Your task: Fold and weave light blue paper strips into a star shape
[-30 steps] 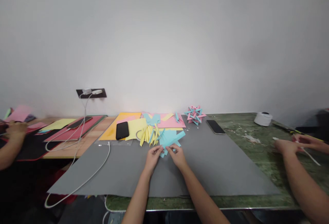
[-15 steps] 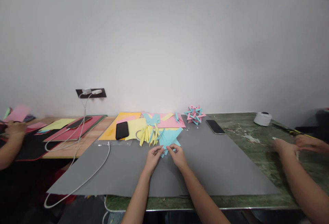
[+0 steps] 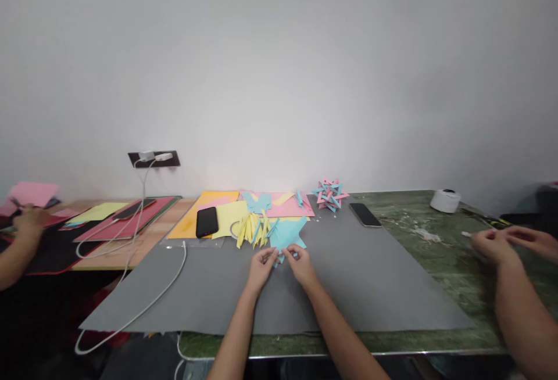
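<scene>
Light-blue paper (image 3: 289, 232) is pinched low between both hands, over the gray sheet (image 3: 349, 287). The strip end that stuck out to the right a second ago is now drawn in closer. Left hand (image 3: 262, 260): thumb and fingertips nearly closed on the paper. Right hand (image 3: 298, 257): same pinch, just beside. The held edge is partly hidden by fingers; fold detail can't be read.

Yellow paper strips (image 3: 248, 229) are bunched just left of the blue; pink paper (image 3: 288, 207) is laid behind. Pink-and-blue paper model (image 3: 331, 195) and black smartphone (image 3: 365, 215) are unmoved. Far left, pink sheet (image 3: 37, 193) is seen spread wider at a co-worker's hand (image 3: 31, 218). Far right, the white cord seen dangling earlier is out of sight.
</scene>
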